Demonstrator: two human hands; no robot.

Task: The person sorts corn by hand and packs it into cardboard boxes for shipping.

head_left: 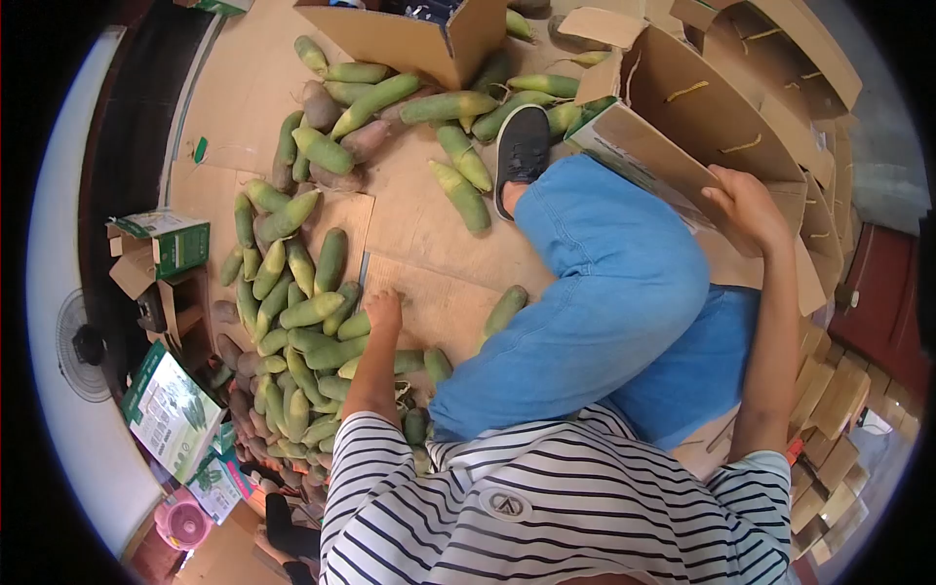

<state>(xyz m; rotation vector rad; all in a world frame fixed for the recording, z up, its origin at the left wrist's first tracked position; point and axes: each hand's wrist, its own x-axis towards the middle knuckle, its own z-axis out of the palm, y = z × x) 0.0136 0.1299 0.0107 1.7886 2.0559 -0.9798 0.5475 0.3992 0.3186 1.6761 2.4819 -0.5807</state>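
Observation:
My left hand (383, 309) is closed at the right edge of a heap of green radishes (312, 310). Its fingers curl over the end of one green radish (353, 326), and the hand hides part of it. My right hand (749, 207) grips the near wall of an open cardboard box (707, 122), thumb and fingers on either side of the edge. The box lies tilted beside my bent knee, and yellow cord handles show on its inside wall. A lone green radish (504, 314) lies by my thigh.
More green radishes (458, 195) lie near my shoe (526, 146), some with reddish ones (366, 141). Another open carton (409, 39) stands at the top. Cardboard sheets (429, 292) cover the floor. Printed boxes (174, 409) and a fan (86, 344) are at left.

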